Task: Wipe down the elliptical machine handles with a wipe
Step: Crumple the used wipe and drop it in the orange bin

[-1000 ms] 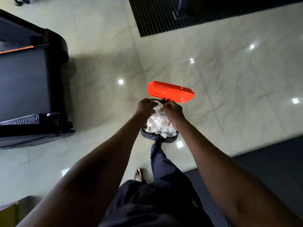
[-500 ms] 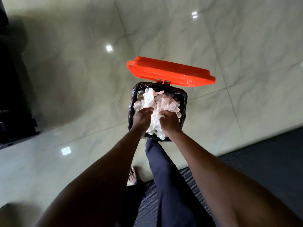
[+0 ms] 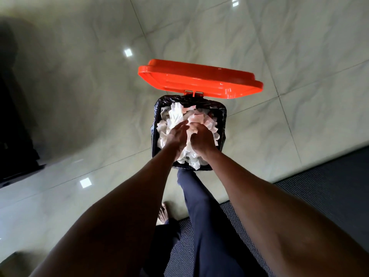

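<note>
Hands (image 3: 189, 134) now deeper among wipes (image 3: 175, 114).

Glossy orange plastic lid (image 3: 199, 80) above a bin (image 3: 222, 124) lined with shiny black plastic, full of crumpled white paper (image 3: 175, 116). Around the bin, polished marbled floor (image 3: 79, 86); near it, a matt textured mat (image 3: 329, 186).

orange lid (image 3: 199, 80), black bin liner (image 3: 222, 120), white wipes (image 3: 175, 116)

Glossy pale marble-look floor tiles (image 3: 259, 37) with ceiling-light reflections (image 3: 128, 52); dark textured mat (image 3: 329, 186) at lower right.
</note>
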Motion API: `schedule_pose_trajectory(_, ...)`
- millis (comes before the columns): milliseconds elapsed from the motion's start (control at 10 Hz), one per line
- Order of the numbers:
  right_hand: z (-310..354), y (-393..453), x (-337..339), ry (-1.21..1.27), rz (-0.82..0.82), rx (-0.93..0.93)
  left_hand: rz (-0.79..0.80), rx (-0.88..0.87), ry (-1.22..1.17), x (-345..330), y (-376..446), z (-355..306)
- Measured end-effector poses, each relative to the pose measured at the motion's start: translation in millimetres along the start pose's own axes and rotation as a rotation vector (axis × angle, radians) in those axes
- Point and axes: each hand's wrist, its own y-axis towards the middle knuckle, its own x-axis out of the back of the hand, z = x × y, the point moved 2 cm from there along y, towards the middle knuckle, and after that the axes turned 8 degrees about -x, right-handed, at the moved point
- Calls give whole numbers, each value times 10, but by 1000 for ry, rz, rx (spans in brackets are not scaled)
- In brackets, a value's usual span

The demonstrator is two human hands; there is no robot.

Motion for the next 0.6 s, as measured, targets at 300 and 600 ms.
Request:
schedule_pose_trajectory(300,195,-941,455,42,-54,-2,33,-67,29,94,-969,-467)
schedule_pose_trajectory(600,198,-2150,645,216,-179,48,13,-295,-42,335,-2105,-509)
